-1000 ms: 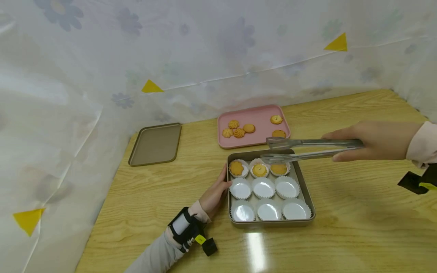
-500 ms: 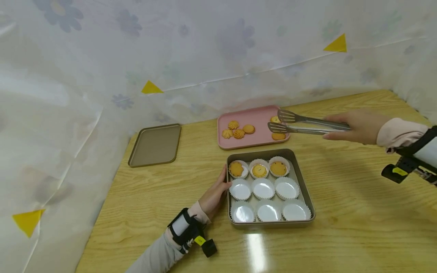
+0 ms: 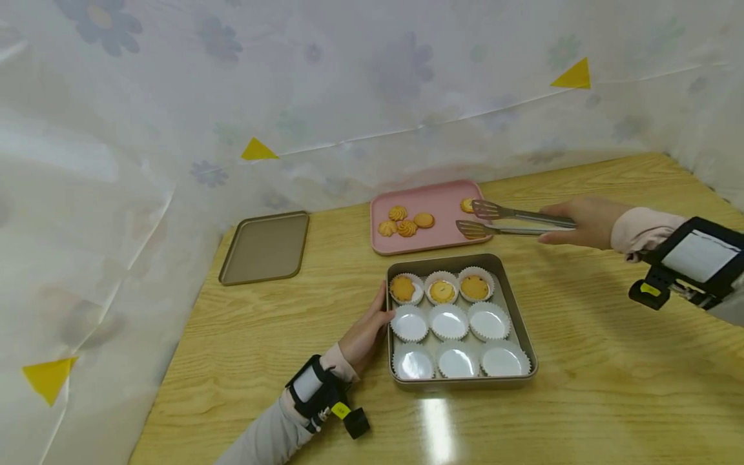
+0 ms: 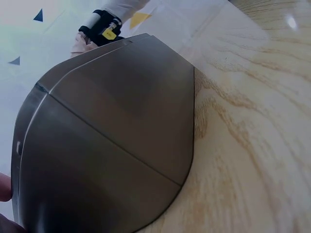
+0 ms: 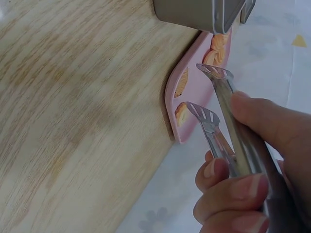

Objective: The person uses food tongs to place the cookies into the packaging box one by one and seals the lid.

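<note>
Pink tray [image 3: 444,223], brown pans [image 3: 264,248] on wooden-looking table [image 3: 261,342]

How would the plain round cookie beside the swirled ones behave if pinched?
The plain round cookie likely feels stiff, but its baked look suggests hard squeezing could crumble it. Lying flat on the pink tray, it would probably slide rather than roll. Shiny metal tongs might let it slip.

nine cookies [image 3: 424,220], nine cups [image 3: 449,321], two trays [image 3: 442,213], one pan [image 3: 463,383], one pair of tongs [image 3: 523,216], two hands [image 3: 589,221]
</note>
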A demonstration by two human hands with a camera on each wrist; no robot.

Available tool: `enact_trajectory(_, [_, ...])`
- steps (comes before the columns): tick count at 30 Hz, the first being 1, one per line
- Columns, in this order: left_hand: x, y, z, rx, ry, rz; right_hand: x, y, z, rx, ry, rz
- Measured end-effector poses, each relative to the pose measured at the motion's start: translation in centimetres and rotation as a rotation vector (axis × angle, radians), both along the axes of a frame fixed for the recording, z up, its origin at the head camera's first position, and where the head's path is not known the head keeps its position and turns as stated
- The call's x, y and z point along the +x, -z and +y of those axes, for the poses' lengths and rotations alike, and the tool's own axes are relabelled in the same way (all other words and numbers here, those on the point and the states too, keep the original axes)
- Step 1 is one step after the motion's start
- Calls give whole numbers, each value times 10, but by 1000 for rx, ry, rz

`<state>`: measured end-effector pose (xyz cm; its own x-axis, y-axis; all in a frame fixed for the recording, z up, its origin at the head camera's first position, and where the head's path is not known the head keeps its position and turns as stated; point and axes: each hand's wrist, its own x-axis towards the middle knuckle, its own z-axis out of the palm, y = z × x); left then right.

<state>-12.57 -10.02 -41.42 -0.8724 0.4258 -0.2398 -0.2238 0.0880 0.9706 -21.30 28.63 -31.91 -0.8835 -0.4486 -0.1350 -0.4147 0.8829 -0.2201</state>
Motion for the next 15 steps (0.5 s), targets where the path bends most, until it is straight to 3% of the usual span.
enact_trajectory(15, [0,1,0,-4,5,4,-10,0,-3,47,-5,-65])
